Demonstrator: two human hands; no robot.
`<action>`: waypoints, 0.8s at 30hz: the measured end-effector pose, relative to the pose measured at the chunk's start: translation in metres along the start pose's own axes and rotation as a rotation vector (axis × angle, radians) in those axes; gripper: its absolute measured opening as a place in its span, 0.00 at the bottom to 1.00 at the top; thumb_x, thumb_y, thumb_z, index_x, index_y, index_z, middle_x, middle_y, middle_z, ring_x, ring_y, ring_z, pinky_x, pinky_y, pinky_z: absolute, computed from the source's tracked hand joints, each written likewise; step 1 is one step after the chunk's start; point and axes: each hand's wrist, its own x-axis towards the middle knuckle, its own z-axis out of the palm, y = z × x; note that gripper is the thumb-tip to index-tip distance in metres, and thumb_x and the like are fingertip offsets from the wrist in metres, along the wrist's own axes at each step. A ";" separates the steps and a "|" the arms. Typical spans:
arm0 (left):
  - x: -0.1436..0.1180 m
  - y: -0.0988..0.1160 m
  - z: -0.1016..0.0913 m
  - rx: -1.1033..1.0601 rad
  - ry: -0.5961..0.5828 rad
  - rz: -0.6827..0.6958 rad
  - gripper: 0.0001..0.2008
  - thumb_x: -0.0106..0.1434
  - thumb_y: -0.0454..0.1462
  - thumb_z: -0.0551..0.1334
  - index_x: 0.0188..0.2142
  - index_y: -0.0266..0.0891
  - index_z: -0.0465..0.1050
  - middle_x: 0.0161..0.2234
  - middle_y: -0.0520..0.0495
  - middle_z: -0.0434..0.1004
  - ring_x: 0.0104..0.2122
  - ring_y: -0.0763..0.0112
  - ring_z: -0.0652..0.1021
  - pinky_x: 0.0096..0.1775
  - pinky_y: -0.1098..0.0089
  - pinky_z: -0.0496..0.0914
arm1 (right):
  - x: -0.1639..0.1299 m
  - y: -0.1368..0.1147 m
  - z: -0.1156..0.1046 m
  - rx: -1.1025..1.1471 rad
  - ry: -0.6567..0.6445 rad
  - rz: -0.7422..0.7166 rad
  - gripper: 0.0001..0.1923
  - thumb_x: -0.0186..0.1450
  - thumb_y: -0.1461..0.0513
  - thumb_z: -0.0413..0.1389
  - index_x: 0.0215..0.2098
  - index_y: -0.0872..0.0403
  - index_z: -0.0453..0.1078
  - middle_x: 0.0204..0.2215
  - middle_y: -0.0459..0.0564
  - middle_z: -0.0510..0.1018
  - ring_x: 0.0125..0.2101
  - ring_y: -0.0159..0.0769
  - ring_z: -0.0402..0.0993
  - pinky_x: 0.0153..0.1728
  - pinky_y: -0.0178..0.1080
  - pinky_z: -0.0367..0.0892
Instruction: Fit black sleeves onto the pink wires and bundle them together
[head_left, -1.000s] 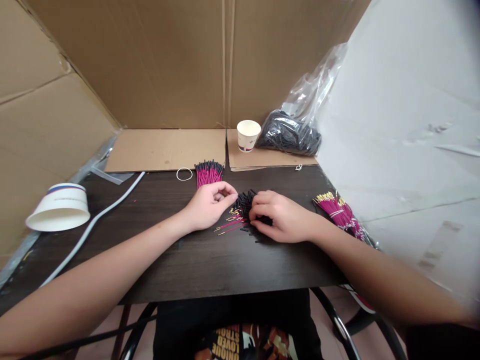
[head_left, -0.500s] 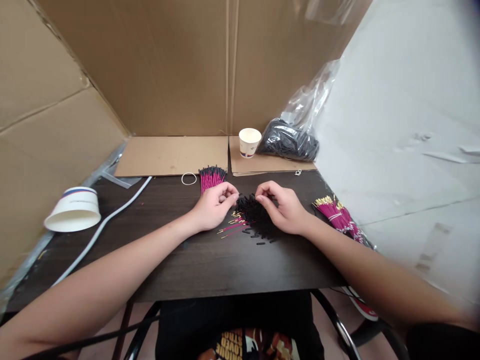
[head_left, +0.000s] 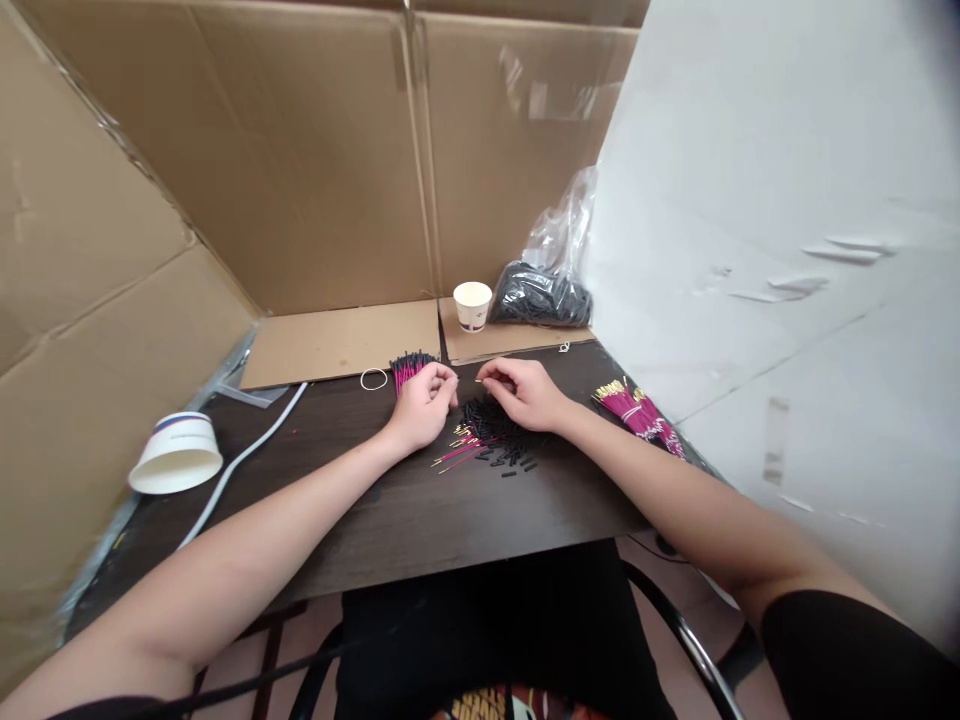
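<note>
One head view, looking forward and down over the table [head_left: 442,540] from the wearer's eye level.
The camera sits above the lap [head_left: 487,630], which fills the bottom edge, and faces the cardboard back panel [head_left: 315,170] straight ahead; a cardboard side [head_left: 97,330] closes the frame on the left, a white wall [head_left: 787,200] on the right. The forearms come in from the lower corners, large and close to the lens, and shrink toward the left hand [head_left: 424,408] and right hand [head_left: 525,394] near mid-frame. The view is wide and slightly rolled: the table's front edge climbs rightward. The top right corner darkens.
</note>
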 end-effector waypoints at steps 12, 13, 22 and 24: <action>0.005 0.000 0.018 -0.050 0.158 0.003 0.17 0.72 0.51 0.65 0.41 0.41 0.69 0.24 0.56 0.73 0.19 0.76 0.69 0.25 0.73 0.63 | 0.029 -0.013 -0.009 0.039 0.148 0.125 0.05 0.74 0.60 0.60 0.41 0.53 0.76 0.27 0.44 0.78 0.26 0.33 0.70 0.31 0.37 0.65; 0.004 -0.001 0.017 -0.072 0.153 -0.002 0.17 0.72 0.52 0.65 0.42 0.41 0.69 0.24 0.56 0.73 0.18 0.76 0.68 0.25 0.73 0.62 | 0.027 -0.013 -0.008 0.066 0.164 0.170 0.05 0.73 0.59 0.60 0.41 0.53 0.75 0.27 0.44 0.78 0.26 0.33 0.70 0.31 0.37 0.65; -0.003 0.002 0.013 -0.109 0.014 -0.051 0.15 0.74 0.49 0.65 0.44 0.40 0.71 0.26 0.55 0.75 0.20 0.76 0.70 0.25 0.73 0.64 | -0.001 0.000 0.005 0.148 0.132 0.192 0.10 0.76 0.55 0.60 0.41 0.52 0.76 0.30 0.47 0.79 0.28 0.34 0.72 0.30 0.37 0.67; -0.003 0.002 0.013 -0.115 0.003 -0.057 0.14 0.75 0.49 0.65 0.45 0.40 0.71 0.26 0.54 0.75 0.20 0.75 0.70 0.25 0.72 0.65 | -0.001 0.002 0.006 0.101 0.140 0.182 0.10 0.76 0.55 0.60 0.42 0.52 0.77 0.30 0.47 0.79 0.28 0.34 0.71 0.31 0.38 0.67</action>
